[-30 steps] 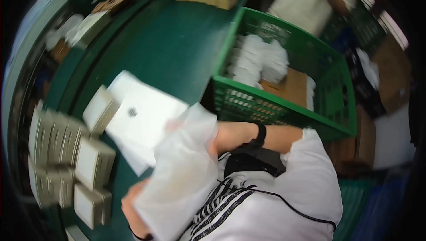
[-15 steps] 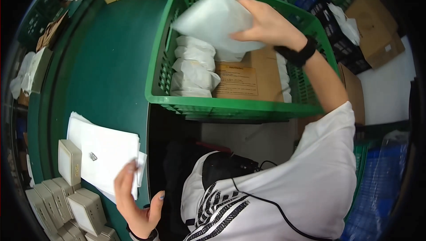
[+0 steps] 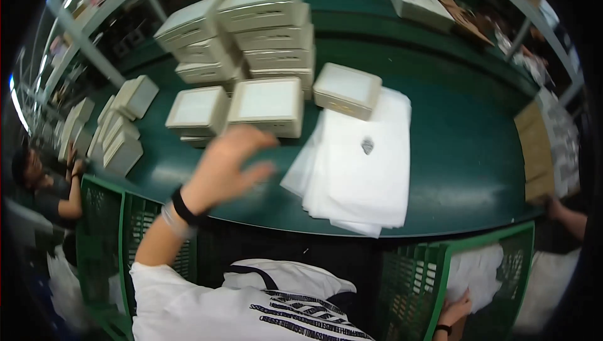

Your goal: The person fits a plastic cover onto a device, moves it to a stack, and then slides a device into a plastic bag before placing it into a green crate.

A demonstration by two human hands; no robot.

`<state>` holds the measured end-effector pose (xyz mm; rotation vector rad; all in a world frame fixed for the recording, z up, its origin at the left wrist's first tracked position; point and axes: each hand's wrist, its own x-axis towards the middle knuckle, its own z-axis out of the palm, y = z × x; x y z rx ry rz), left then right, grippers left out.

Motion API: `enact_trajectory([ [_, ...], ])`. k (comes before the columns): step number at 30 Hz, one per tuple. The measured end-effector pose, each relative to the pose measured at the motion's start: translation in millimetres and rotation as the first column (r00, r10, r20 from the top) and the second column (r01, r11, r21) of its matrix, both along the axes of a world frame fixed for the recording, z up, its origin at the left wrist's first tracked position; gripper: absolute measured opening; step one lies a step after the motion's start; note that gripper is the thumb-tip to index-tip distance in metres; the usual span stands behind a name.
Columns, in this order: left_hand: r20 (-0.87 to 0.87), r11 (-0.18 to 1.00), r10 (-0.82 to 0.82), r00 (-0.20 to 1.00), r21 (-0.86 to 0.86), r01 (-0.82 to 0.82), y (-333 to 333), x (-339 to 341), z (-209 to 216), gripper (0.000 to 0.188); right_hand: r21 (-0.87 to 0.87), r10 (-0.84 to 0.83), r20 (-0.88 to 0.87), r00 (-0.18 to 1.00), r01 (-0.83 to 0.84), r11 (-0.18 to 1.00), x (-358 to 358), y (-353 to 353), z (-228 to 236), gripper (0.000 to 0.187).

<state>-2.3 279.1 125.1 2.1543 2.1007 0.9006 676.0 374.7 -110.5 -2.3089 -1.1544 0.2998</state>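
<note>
Left hand (image 3: 229, 168) is up over the near edge of the green table (image 3: 465, 152), fingers spread and holding nothing, motion-blurred so exact fingertip spacing is a bit of a guess. Nearest thing to it is the cream box (image 3: 267, 107) lying flat just beyond the fingertips, at roughly 12 to 1 o'clock from the palm; not touching it as far as I can see. That box is wider than deep, long axis running about 9-to-3 across the view, so the fingers point across its short side. A second flat cream box (image 3: 198, 110) sits just beside it at 11 o'clock from the hand, and a third box (image 3: 347, 89) rests on the far corner of the stack of white bags (image 3: 358, 174), which lies at 3 o'clock from the hand, near but apart. Behind the flat boxes, at 12 o'clock, is the tall pile of stacked boxes (image 3: 264, 27); a row of boxes on edge (image 3: 119, 130) stands off at 10 o'clock. Right hand (image 3: 455, 311) is low at 5 o'clock in the view, down in the green crate (image 3: 483, 259), resting on a white bag (image 3: 477, 272) there; only part of it shows, so I cannot tell whether the fingers are closed on the bag or just laid on it. Left hand is clearly the nearer one to the boxes; right is well apart from them, below the table edge. Another person (image 3: 44, 184) is at the left rim, a further arm at the right rim
</note>
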Motion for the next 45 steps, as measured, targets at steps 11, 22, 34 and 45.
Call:
enact_trajectory([
  [11, 0.906, 0.871, 0.13, 0.403, 0.09, -0.483, 111, -155, 37, 0.068, 0.499, 0.996, -0.078, 0.035, -0.864, 0.069, -436, 137, 305, 0.038],
  [22, 0.947, 0.762, -0.292, 0.132, 0.314, -0.566, 107, -61, 57, 0.065, 0.824, 0.906, -0.392, -0.163, -0.501, 0.266, -662, 108, 296, 0.055],
  [34, 0.94, 0.891, -0.264, 0.216, 0.152, 0.428, 32, 39, -10, 0.045, 0.513, 0.414, -0.825, -0.384, -0.202, 0.834, -265, -79, 165, 0.079],
  [45, -0.437, 0.957, -0.276, 0.856, -0.04, 0.288, 63, 135, -117, 0.017, 0.662, 0.375, -0.539, -0.754, -0.104, 0.742, -266, -115, 89, 0.08],
])
